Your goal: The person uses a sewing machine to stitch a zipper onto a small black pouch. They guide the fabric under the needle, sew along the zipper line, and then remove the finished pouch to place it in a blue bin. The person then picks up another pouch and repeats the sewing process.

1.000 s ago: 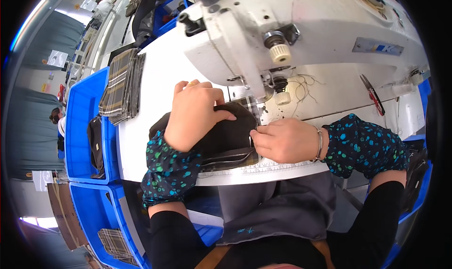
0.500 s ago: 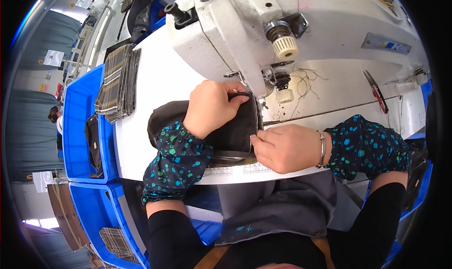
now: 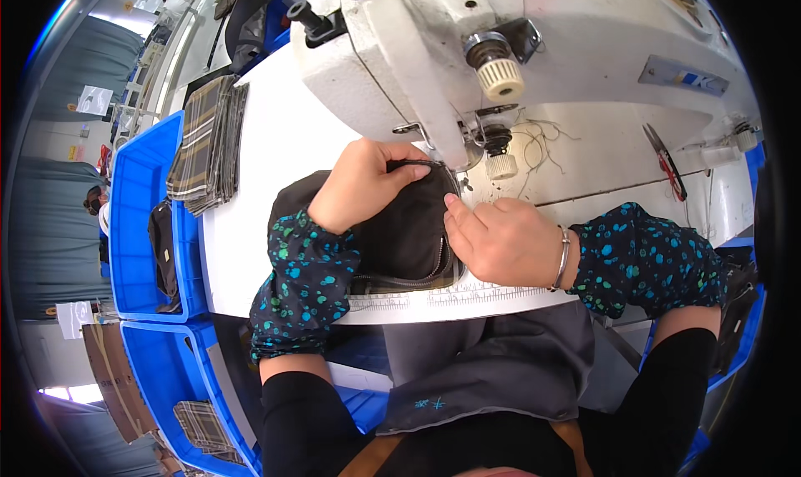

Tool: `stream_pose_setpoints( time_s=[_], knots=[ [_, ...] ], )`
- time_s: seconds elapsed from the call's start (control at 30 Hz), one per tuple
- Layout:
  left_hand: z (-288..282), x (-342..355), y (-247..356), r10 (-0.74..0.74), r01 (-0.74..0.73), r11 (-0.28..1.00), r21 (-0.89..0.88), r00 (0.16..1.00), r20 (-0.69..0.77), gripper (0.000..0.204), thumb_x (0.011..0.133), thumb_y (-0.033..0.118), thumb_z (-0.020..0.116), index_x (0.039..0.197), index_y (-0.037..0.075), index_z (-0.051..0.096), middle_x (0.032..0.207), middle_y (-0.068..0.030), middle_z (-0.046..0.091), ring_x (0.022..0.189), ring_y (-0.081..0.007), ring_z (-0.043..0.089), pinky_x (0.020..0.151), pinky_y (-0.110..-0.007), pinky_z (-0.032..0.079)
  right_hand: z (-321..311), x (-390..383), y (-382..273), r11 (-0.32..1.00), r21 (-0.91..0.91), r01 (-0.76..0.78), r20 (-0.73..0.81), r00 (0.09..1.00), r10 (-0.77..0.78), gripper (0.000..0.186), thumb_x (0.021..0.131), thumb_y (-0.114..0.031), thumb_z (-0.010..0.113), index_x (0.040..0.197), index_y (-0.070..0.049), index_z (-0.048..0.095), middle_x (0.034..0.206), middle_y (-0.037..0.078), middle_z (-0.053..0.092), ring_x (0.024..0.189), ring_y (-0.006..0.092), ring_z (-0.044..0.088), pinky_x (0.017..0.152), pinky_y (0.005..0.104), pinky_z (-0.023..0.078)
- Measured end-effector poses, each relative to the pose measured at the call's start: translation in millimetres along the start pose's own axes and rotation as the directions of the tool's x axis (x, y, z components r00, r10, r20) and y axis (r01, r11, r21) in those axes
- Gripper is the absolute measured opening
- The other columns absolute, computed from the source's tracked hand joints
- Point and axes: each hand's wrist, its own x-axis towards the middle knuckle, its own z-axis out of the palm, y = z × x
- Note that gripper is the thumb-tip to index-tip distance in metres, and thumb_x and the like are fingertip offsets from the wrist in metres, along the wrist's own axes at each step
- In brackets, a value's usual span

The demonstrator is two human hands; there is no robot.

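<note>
My left hand (image 3: 363, 181) pinches the upper edge of a dark brown fabric pouch (image 3: 384, 235) just left of the needle area of the white sewing machine (image 3: 392, 51). My right hand (image 3: 496, 239), a metal bangle at its wrist, holds the pouch's right edge, fingertips just below the presser foot (image 3: 460, 176). A zipper (image 3: 405, 281) curves round the pouch's lower edge and right corner, and its lower edge lies beside a ruler strip (image 3: 492, 296) along the table's front.
Folded plaid fabric pieces (image 3: 204, 143) lie at the table's left. Blue bins (image 3: 125, 252) beside them hold dark and plaid items. Red-black scissors (image 3: 667, 168) and loose threads (image 3: 538, 143) lie right of the needle. A person (image 3: 100, 206) is at the far left.
My right hand has moved up along the pouch's edge toward the presser foot since half a second ago. My left hand shifted slightly up and left; the pouch has turned a little.
</note>
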Motion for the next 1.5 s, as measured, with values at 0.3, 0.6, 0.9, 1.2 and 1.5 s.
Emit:
stream_pose_setpoints(
  time_s=[0.3, 0.6, 0.9, 1.2, 1.5],
  knots=[
    [17.5, 4.7, 34.4, -0.141, 0.179, 0.927, 0.331, 0.981, -0.136, 0.020, 0.083, 0.021, 0.080, 0.097, 0.006, 0.082, 0.077, -0.0197, 0.073, 0.073, -0.0378, 0.072, 0.069, -0.044, 0.056, 6.9, -2.2, -0.3, 0.998, 0.057, -0.012, -0.051, 0.999, 0.015, 0.029, 0.078, -0.016, 0.068, 0.094, 0.007, 0.073, 0.100, 0.032, 0.075, 0.056, 0.0200, 0.068, 0.050, 0.0294, 0.052],
    [12.3, 5.9, 29.1, -0.165, 0.181, 0.937, 0.298, 0.983, -0.075, 0.034, 0.090, 0.031, 0.080, 0.108, 0.002, 0.079, 0.059, -0.0075, 0.056, 0.054, -0.0108, 0.047, 0.055, -0.033, 0.044, 11.8, -4.9, -0.5, 0.971, 0.200, -0.130, -0.032, 0.990, 0.139, 0.028, 0.082, -0.017, 0.068, 0.100, 0.005, 0.073, 0.110, 0.030, 0.074, 0.056, 0.0199, 0.071, 0.049, 0.0333, 0.055],
    [11.2, 5.2, -2.2, 0.224, -0.205, 0.961, 0.188, 0.970, -0.089, 0.031, 0.092, 0.027, 0.080, 0.109, 0.002, 0.079, 0.055, -0.0085, 0.054, 0.050, -0.0123, 0.044, 0.050, -0.033, 0.040, 5.5, -4.4, -2.9, 0.978, 0.148, -0.148, -0.001, 0.989, 0.150, 0.029, 0.081, -0.015, 0.069, 0.104, 0.002, 0.075, 0.116, 0.023, 0.075, 0.056, 0.0146, 0.066, 0.049, 0.0295, 0.051],
    [14.1, 4.1, 25.4, -0.048, 0.084, 0.918, 0.388, 0.994, -0.103, 0.034, 0.092, 0.032, 0.079, 0.109, 0.002, 0.080, 0.055, -0.0123, 0.053, 0.049, -0.0158, 0.048, 0.050, -0.035, 0.040, 3.7, -3.8, -3.9, 0.965, 0.175, -0.193, 0.000, 0.981, 0.196, 0.030, 0.082, -0.015, 0.068, 0.104, 0.005, 0.074, 0.113, 0.033, 0.073, 0.054, 0.0201, 0.069, 0.047, 0.0336, 0.053],
    [9.7, 6.5, 15.0, -0.019, 0.032, 0.960, 0.280, 0.999, -0.049, 0.037, 0.092, 0.035, 0.078, 0.109, 0.001, 0.079, 0.068, -0.0157, 0.068, 0.059, -0.0201, 0.062, 0.063, -0.035, 0.051, 2.6, -3.4, -2.2, 0.968, 0.181, -0.171, 0.014, 0.985, 0.171, 0.031, 0.082, -0.015, 0.068, 0.106, 0.005, 0.074, 0.113, 0.034, 0.073, 0.053, 0.0200, 0.069, 0.046, 0.0332, 0.053]
  ],
)
